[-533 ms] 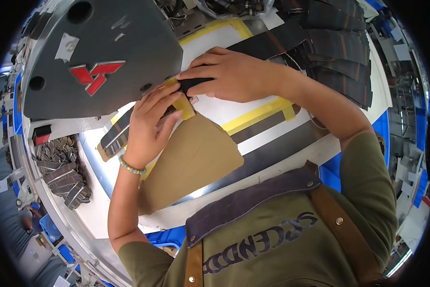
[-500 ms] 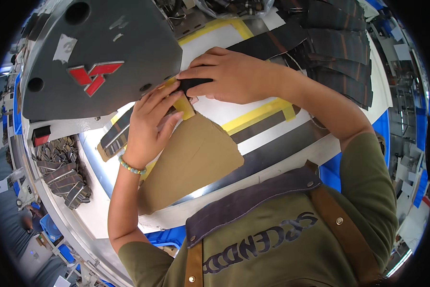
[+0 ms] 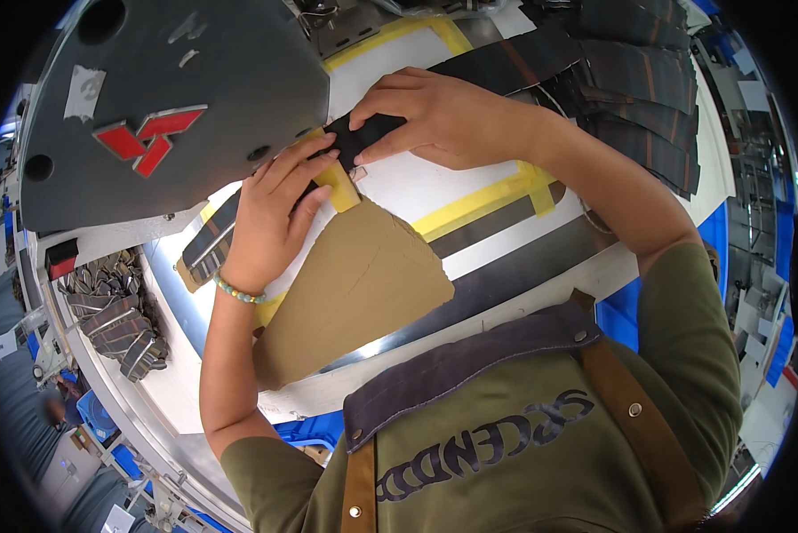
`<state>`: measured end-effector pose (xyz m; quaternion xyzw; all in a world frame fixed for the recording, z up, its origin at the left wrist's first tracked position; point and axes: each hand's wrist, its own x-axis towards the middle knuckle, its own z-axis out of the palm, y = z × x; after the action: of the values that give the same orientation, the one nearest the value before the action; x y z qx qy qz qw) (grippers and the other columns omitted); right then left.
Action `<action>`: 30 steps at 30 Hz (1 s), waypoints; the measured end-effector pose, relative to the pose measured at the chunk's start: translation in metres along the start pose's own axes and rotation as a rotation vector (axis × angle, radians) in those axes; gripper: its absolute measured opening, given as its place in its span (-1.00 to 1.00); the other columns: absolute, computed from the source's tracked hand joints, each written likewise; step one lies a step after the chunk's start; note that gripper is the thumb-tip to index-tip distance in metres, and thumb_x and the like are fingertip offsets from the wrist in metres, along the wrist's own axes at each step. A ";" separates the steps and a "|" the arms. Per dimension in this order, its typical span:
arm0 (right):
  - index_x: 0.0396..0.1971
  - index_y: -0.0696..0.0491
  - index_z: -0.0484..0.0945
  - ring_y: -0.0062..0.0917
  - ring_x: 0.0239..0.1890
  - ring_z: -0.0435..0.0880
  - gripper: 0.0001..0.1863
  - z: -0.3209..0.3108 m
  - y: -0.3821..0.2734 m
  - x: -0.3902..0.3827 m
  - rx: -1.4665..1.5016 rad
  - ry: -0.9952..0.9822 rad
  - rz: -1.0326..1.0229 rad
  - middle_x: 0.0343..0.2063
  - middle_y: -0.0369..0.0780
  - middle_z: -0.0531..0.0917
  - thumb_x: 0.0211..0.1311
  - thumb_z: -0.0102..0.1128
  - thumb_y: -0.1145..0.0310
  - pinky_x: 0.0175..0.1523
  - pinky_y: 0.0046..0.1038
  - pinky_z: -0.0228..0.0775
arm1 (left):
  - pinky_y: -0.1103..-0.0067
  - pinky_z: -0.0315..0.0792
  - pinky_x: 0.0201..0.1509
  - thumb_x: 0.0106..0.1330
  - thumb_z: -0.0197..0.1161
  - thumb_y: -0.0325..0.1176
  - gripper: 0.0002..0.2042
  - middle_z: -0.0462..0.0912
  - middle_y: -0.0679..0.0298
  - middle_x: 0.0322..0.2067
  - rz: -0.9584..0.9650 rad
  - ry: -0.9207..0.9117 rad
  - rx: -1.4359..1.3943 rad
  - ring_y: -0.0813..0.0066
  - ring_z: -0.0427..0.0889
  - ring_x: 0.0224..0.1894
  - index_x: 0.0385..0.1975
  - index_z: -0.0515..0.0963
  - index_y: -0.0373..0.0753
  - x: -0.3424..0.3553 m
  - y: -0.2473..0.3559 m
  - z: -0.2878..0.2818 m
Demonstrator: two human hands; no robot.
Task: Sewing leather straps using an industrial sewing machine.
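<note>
My left hand [image 3: 279, 213], a bead bracelet at its wrist, lies with stretched fingers over a yellow guide piece [image 3: 336, 185] and a dark strip beside a grey machine housing [image 3: 181, 98]. My right hand [image 3: 421, 120] rests on the black fabric strip [image 3: 506, 60], forefinger bent and thumb apart from it, both tips touching the cloth. Below the guide lies a tan card sheet [image 3: 355, 293]. A striped strip [image 3: 208, 235] runs out to the left under my left hand; what is beneath those fingers is hidden.
Striped fabric pieces overlap in a stack [image 3: 634, 89] at the upper right. A bunch of striped pieces [image 3: 115, 320] sits at the left of the white worktable [image 3: 497, 306]. Yellow tape [image 3: 470, 202] borders a white surface. Blue bins [image 3: 617, 311] show below the table edge.
My right hand has shifted up slightly, its thumb and forefinger spreading apart over the black strip. The machine housing appears a little farther left. My left hand stays on the guide.
</note>
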<state>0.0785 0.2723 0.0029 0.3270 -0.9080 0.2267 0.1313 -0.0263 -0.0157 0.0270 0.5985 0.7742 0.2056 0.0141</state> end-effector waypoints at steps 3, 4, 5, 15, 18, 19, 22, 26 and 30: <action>0.10 -0.34 0.81 -0.33 0.28 0.57 -0.51 0.007 -0.004 0.001 -0.043 0.009 0.012 0.19 -0.30 0.62 0.25 0.35 0.52 0.40 -0.25 0.44 | 0.26 0.46 0.38 0.40 0.37 -0.36 -0.66 0.65 0.20 0.32 -0.076 -0.008 -0.215 0.10 0.62 0.28 0.15 0.68 -0.22 0.000 -0.004 0.000; 0.10 -0.34 0.81 -0.33 0.28 0.57 -0.51 0.009 -0.006 0.001 -0.043 0.008 0.013 0.19 -0.30 0.62 0.25 0.35 0.52 0.40 -0.25 0.44 | 0.25 0.45 0.39 0.40 0.35 -0.37 -0.65 0.64 0.22 0.33 -0.073 0.000 -0.213 0.09 0.60 0.29 0.18 0.68 -0.20 0.000 -0.003 0.000; 0.10 -0.31 0.81 -0.31 0.27 0.58 -0.50 0.011 -0.008 0.001 -0.048 0.027 0.007 0.18 -0.29 0.62 0.19 0.39 0.51 0.41 -0.22 0.43 | 0.25 0.43 0.41 0.41 0.34 -0.38 -0.63 0.63 0.23 0.34 -0.073 0.008 -0.209 0.09 0.59 0.30 0.20 0.68 -0.18 0.000 -0.002 0.001; 0.10 -0.28 0.81 -0.44 0.35 0.55 -0.55 0.005 0.001 0.000 -0.042 0.015 0.008 0.29 -0.39 0.66 0.25 0.35 0.46 0.45 -0.25 0.38 | 0.18 0.39 0.45 0.37 0.39 -0.27 -0.50 0.60 0.29 0.37 0.047 -0.041 0.209 0.07 0.49 0.40 0.32 0.61 -0.17 -0.003 0.016 0.003; 0.07 -0.22 0.82 -0.41 0.34 0.57 -0.46 0.008 -0.003 0.004 -0.078 0.011 -0.001 0.28 -0.41 0.68 0.06 0.41 0.56 0.45 -0.22 0.42 | 0.17 0.38 0.47 0.39 0.35 -0.39 -0.56 0.60 0.21 0.38 -0.018 -0.040 0.110 0.01 0.46 0.47 0.28 0.62 -0.26 -0.008 0.019 -0.002; 0.07 -0.22 0.82 -0.41 0.34 0.57 -0.46 0.007 -0.004 0.005 -0.083 0.013 -0.005 0.28 -0.41 0.68 0.06 0.41 0.56 0.45 -0.22 0.42 | 0.17 0.40 0.46 0.38 0.35 -0.41 -0.55 0.60 0.20 0.38 -0.037 -0.015 0.104 0.01 0.47 0.46 0.28 0.62 -0.26 -0.013 0.017 -0.003; 0.09 -0.23 0.81 -0.43 0.35 0.56 -0.46 0.005 -0.010 0.005 -0.130 -0.021 0.004 0.29 -0.45 0.67 0.08 0.43 0.54 0.47 -0.24 0.41 | 0.17 0.43 0.45 0.36 0.35 -0.48 -0.55 0.60 0.19 0.37 -0.055 0.016 0.121 0.01 0.49 0.44 0.28 0.62 -0.28 -0.018 0.020 -0.005; 0.15 -0.25 0.77 -0.43 0.38 0.54 -0.52 0.002 -0.012 0.005 -0.194 -0.066 0.003 0.32 -0.42 0.65 0.20 0.43 0.43 0.49 -0.25 0.39 | 0.21 0.48 0.39 0.28 0.32 -0.54 -0.51 0.60 0.20 0.36 -0.023 0.045 0.268 0.05 0.56 0.34 0.27 0.64 -0.23 -0.020 0.020 0.001; 0.20 -0.25 0.74 -0.42 0.40 0.52 -0.56 0.001 -0.014 0.005 -0.205 -0.093 -0.006 0.33 -0.38 0.64 0.32 0.39 0.37 0.49 -0.26 0.37 | 0.22 0.47 0.40 0.27 0.25 -0.58 -0.47 0.57 0.19 0.39 -0.016 0.022 0.338 0.05 0.55 0.35 0.29 0.61 -0.23 -0.020 0.026 -0.001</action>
<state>0.0838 0.2596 0.0081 0.3245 -0.9306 0.1166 0.1226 0.0031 -0.0298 0.0324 0.5840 0.8025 0.0789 -0.0935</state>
